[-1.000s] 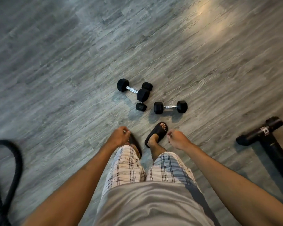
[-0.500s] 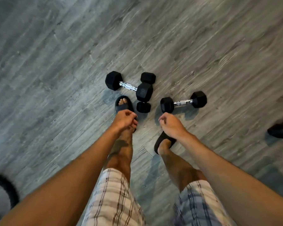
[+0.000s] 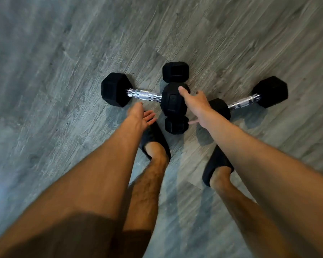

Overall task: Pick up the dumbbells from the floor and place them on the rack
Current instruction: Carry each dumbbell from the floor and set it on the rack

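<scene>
My two bare forearms stretch down and forward from the bottom of the view, and between them stand my legs in black slides, the left slide (image 3: 153,140) ahead of the right slide (image 3: 215,167) on the grey wood-look floor (image 3: 54,53). My left hand (image 3: 140,116) hangs with its fingers spread and loose, holding nothing, just short of the chrome handle of the left dumbbell (image 3: 145,94), which lies across my view with one hex head far left and the other in the middle. My right hand (image 3: 196,103) is likewise unclenched, fingers splayed, thumb pointing ahead over that middle head (whether it touches the rubber I cannot tell). Under that middle head lies the middle dumbbell (image 3: 175,71), running away from me, one small head near my left slide and the other beyond. The right dumbbell (image 3: 268,92) lies angled off to the right, its near head partly hidden by my right wrist.
</scene>
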The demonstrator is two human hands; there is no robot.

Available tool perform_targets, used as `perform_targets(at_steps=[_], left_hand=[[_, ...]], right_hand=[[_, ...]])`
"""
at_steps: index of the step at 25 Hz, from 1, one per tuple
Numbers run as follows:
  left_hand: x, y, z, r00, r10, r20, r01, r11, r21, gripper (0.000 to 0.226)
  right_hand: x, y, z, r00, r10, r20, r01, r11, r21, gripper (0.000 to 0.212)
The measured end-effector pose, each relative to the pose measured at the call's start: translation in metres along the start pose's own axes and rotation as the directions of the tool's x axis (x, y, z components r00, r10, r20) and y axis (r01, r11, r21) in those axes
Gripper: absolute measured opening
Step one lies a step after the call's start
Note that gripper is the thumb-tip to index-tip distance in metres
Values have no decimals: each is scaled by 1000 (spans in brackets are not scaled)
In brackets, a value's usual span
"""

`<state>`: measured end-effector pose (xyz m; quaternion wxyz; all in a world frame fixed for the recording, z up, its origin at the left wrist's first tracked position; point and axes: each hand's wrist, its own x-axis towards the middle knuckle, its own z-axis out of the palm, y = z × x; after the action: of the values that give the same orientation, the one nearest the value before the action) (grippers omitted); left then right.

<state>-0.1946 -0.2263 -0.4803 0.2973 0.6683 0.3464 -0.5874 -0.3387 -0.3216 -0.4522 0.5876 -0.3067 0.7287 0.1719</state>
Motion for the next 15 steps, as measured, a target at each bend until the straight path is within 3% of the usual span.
perform_targets(at_steps=[4,9,11,15], left_hand=[[50,13,3,999,-2,50,14,969,-245,62],[79,26,20,977,75,198,45,839,-542,31],[80,29,24,977,84,196,47,812,-582,31],[71,31,25,985,56,161,31,872,-489,27]], right_hand=[[36,-3,24,987,128,96,-146,965,218,100],[55,-7,35,979,169,114,-198,922,333,99],[56,-8,37,978,183,103,-208,912,353,92],[42,-9,38,975,210,73,-221,890,400,81]])
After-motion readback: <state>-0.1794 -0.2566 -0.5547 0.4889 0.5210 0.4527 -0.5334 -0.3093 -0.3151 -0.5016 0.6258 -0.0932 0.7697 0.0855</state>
